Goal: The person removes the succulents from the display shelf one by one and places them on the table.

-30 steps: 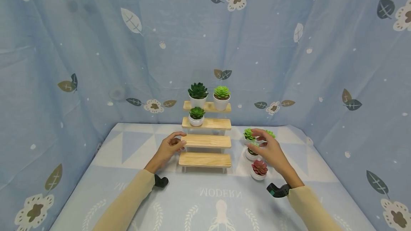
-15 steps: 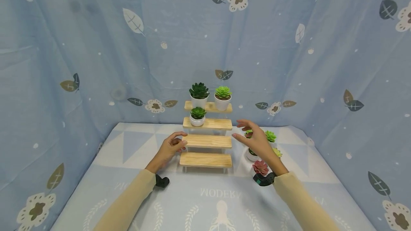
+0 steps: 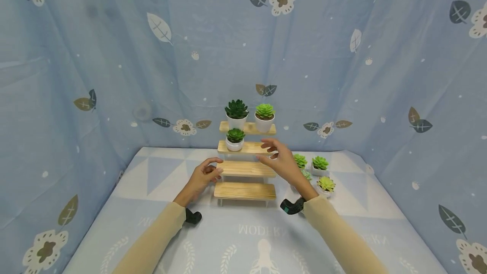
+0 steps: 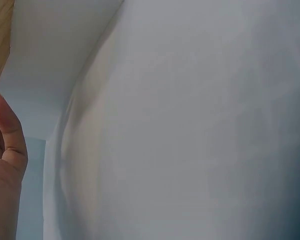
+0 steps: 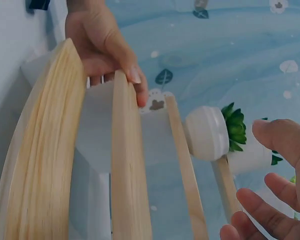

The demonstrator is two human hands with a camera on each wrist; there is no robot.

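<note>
A tiered wooden display stand [image 3: 245,168] is at the middle of the table. My left hand [image 3: 199,179] pinches the left end of its third plank from the top; the right wrist view shows the left thumb and fingers at that plank's edge. My right hand [image 3: 279,160] hovers by the right end of the second plank, fingers spread and holding nothing. Left on that plank sits a dark green succulent [image 3: 235,138] in a white pot. On the top plank stand a larger dark green succulent [image 3: 236,113] and a bright green one [image 3: 264,116], both in white pots.
Several more potted succulents are right of the stand, among them a bright green one [image 3: 320,164] and a yellow-green one [image 3: 326,184]. My right forearm partly covers this group. A patterned blue curtain [image 3: 213,54] hangs behind and beside the table [image 3: 160,172].
My right hand has moved left, from above the succulents to the stand, with nothing in it. The red succulent is now hidden behind the right arm. My left hand stays on the plank.
</note>
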